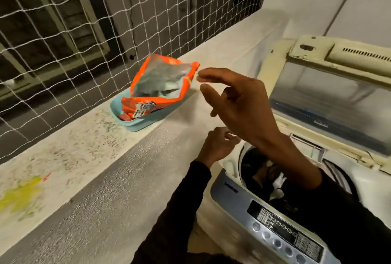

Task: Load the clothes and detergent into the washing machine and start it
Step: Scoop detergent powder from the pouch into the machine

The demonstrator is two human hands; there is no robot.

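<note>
Detergent pouch (160,85) sits open in the teal tray (146,121); your right hand (237,102) hovers beside it, fingers spread, empty; your left hand (218,145) is loosely curled, empty.

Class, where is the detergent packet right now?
The orange detergent packet stands open in a blue tray on the ledge, left of the washing machine.

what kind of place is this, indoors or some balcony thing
Probably a home balcony or utility ledge used for laundry. A top-loading washing machine stands with its lid raised, an open orange detergent packet sits in a blue tray on a concrete ledge, and safety netting covers the opening.
</note>
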